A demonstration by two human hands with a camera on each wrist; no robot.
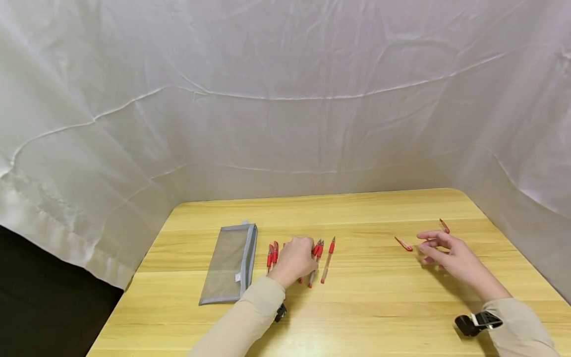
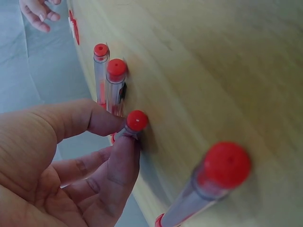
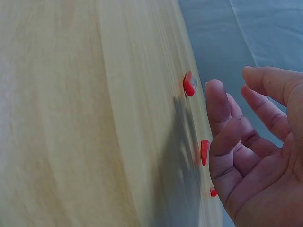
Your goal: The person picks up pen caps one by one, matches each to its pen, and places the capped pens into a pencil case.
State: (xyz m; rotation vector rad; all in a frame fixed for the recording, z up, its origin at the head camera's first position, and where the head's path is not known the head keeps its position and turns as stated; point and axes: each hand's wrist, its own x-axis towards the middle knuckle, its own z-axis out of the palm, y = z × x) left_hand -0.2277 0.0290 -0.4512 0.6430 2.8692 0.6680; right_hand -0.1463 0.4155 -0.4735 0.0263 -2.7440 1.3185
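My left hand (image 1: 294,260) is over a row of red gel pens on the wooden table. In the left wrist view, its thumb and finger pinch the red-ended barrel of one gel pen (image 2: 137,121). Two pens lie just beyond it there, and another pen (image 2: 227,165) lies closer to the camera. To the right of the hand in the head view is an uncapped pen (image 1: 328,260). My right hand (image 1: 452,255) hovers at the right side, fingers loosely bent and holding nothing. Near its fingertips are a red pen cap (image 1: 403,244) and another cap (image 1: 444,226).
A grey mesh zip pouch (image 1: 225,263) lies flat to the left of the pens. The wooden table (image 1: 366,317) ends at the back against a hanging pale cloth (image 1: 312,134), which also runs along both sides.
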